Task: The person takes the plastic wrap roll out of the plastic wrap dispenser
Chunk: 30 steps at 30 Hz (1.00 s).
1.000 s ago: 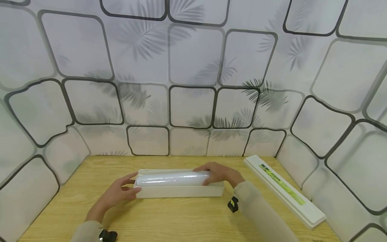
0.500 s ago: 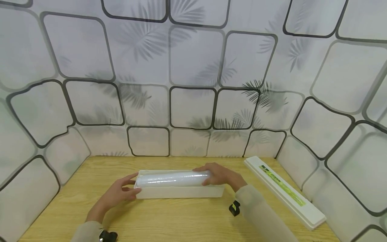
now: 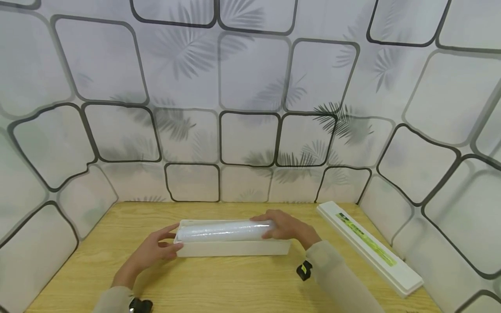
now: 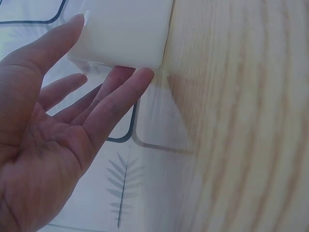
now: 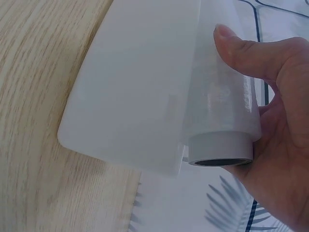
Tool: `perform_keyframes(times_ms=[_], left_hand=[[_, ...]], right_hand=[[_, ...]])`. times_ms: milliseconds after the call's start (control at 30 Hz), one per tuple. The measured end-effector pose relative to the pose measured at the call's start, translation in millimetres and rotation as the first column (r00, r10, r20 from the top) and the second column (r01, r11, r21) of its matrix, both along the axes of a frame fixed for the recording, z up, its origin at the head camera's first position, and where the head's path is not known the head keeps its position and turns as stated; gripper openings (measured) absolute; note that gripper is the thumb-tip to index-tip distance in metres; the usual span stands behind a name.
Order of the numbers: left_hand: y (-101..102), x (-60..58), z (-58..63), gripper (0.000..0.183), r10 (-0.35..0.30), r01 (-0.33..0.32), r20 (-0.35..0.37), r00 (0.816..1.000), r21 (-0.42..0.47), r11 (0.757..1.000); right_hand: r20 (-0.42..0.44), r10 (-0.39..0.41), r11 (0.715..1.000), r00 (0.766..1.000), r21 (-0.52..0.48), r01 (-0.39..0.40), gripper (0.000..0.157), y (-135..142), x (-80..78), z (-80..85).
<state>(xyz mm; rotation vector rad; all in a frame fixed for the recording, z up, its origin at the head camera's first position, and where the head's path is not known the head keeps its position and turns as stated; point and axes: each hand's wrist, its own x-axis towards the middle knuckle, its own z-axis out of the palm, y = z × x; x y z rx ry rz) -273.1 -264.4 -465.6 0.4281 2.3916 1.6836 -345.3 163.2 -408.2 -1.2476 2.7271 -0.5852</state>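
A clear-wrapped roll of cling film lies along a long white box on the table. My right hand grips the right end of the roll, thumb on the near side. In the right wrist view, that end of the cling film stands raised past the wall of the box, and its hollow core shows. My left hand holds the left end of the box, thumb at the near corner and a finger at the far one. The left wrist view shows its fingertips against the box's end.
A long white lid with a yellow-green label lies slanted on the right of the wooden table. Patterned cloth walls enclose the table at the back and both sides. A small black device sits at each wrist.
The right end of the cling film roll has risen slightly and shifted a little to the right with my right hand. My left hand and the box stay in place.
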Motion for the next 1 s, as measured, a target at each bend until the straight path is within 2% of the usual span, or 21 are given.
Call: perform_keyframes(times_ms=[300, 767, 1000], left_hand=[[0.0, 0.5, 1.2, 0.082, -0.009, 0.008, -0.006, 1.0, -0.008, 1.0], [-0.6, 0.3, -1.6, 0.083, -0.013, 0.013, -0.019, 1.0, 0.0, 1.0], [0.6, 0.5, 0.5, 0.082, 0.011, -0.011, -0.016, 1.0, -0.023, 1.0]], right_hand=[[0.02, -0.022, 0.999, 1.0, -0.031, 0.022, 0.055, 1.9, 3.7, 1.5], [0.016, -0.004, 0.995, 1.0, -0.096, 0.005, 0.055, 5.6, 10.9, 3.0], [0.015, -0.012, 0.995, 1.0, -0.095, 0.013, 0.057, 11.1, 15.4, 1.8]])
